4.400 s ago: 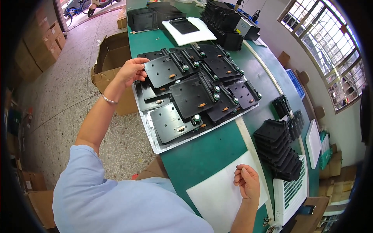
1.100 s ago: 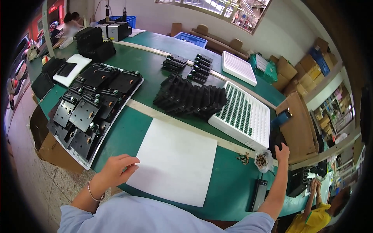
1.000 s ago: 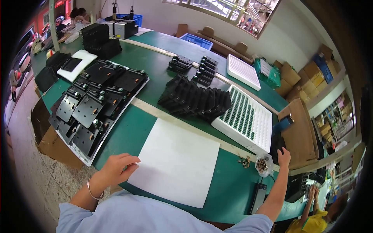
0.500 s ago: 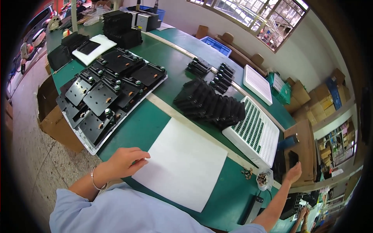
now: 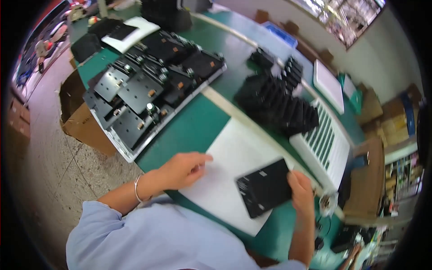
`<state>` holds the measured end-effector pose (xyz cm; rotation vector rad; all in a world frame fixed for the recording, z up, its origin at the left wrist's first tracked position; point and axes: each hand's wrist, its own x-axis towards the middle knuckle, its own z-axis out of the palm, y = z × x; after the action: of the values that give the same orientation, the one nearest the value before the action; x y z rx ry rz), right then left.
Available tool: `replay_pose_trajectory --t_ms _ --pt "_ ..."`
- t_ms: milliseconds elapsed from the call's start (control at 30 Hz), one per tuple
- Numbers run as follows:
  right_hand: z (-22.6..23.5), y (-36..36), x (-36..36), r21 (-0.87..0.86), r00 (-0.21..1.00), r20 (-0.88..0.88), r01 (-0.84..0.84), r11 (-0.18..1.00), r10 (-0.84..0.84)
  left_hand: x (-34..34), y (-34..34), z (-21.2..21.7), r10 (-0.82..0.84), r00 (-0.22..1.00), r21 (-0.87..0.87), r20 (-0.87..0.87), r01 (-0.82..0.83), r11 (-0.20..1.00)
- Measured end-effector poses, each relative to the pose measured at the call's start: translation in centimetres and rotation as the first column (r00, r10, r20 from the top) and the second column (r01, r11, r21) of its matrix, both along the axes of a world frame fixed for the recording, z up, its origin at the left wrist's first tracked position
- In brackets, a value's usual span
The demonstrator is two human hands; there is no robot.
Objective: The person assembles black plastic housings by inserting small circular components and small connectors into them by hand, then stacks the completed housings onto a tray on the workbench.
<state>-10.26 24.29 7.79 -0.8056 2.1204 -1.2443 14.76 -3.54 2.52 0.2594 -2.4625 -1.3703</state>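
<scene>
The black flat plate point(image 5: 265, 186) sits in our right hand point(image 5: 302, 193), held over the right part of the white sheet of paper point(image 5: 225, 175) that lies on the green table point(image 5: 189, 128). Our right fingers close on the plate's right edge, thumb on top, and the plate tilts a little, its near corner low toward us. Whether it touches the paper we cannot tell.

Our left hand point(image 5: 180, 170) rests on the left edge of the paper, palm down, fingers loosely bent and pointing right; it grips nothing.

Beyond the left hand, a long grey tray point(image 5: 130, 153) holds many black plates with small metal fittings point(image 5: 148, 90), laid in overlapping rows. Behind the paper stands a row of black finned parts point(image 5: 274, 101), packed upright, and just right of them lies a white tray with green slots point(image 5: 321, 144). A brown cardboard box point(image 5: 78, 121) stands on the floor beside the table's left edge. A small round container point(image 5: 328, 202) sits near our right hand, at the table's far right.
</scene>
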Motion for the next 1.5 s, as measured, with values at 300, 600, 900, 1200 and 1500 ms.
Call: replay_pose_trajectory --t_ms 300,600,900,1200,1500 --pt "-3.1 -2.7 9.8 -0.077 0.541 0.835 0.294 0.953 -0.099 -1.1 -0.5 1.0 0.021 0.998 0.123 0.061 -0.028 0.992" --pt "-4.6 -1.7 12.3 -0.055 0.315 0.949 0.151 0.987 0.005 -4.3 1.4 1.3 -0.043 0.997 -0.42 -0.065 0.012 0.908" --pt "0.1 -0.5 10.5 0.002 0.676 0.697 -0.336 0.942 0.239 -9.7 2.2 1.0 -0.156 0.981 -0.493 0.116 0.193 0.848" --pt "-2.4 26.0 -10.8 0.005 0.472 -0.334 0.866 0.5 -0.816 -10.5 3.4 2.1 -0.339 0.94 -0.59 0.02 0.285 0.756" --pt "-2.7 31.5 -20.2 0.121 0.396 -0.75 0.869 0.479 -0.529 -11.6 5.0 0.3 -0.437 0.899 -0.526 0.02 0.381 0.76"
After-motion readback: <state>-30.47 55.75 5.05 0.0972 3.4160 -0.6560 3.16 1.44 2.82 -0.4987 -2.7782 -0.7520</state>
